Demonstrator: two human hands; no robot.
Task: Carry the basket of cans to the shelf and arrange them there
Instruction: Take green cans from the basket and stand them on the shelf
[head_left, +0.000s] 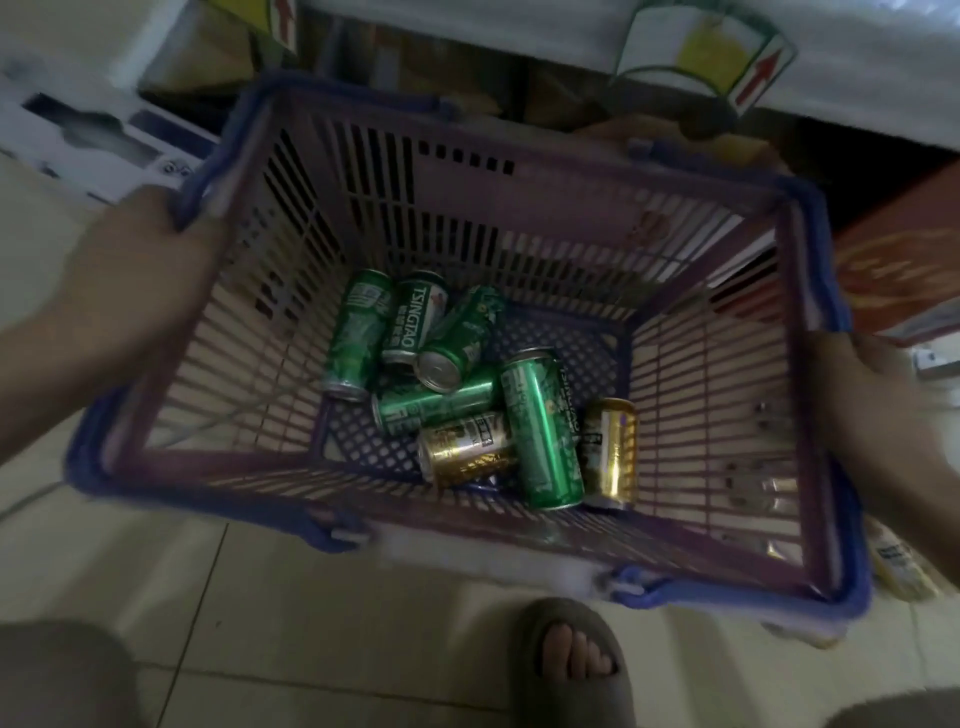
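A purple slatted basket (519, 176) with a blue rim is held above the tiled floor. My left hand (140, 280) grips its left rim and my right hand (883, 415) grips its right rim. Several cans lie loose on the basket's bottom: several green cans (543, 431), one of them marked Tsingtao (413, 317), and two gold cans (467, 449) (610, 452) toward the near right.
Cardboard boxes with red arrows (701, 57) stand beyond the basket. A white box (88, 140) lies at the far left and an orange carton (904, 265) at the right. My foot in a grey slipper (566, 665) rests on the floor tiles below.
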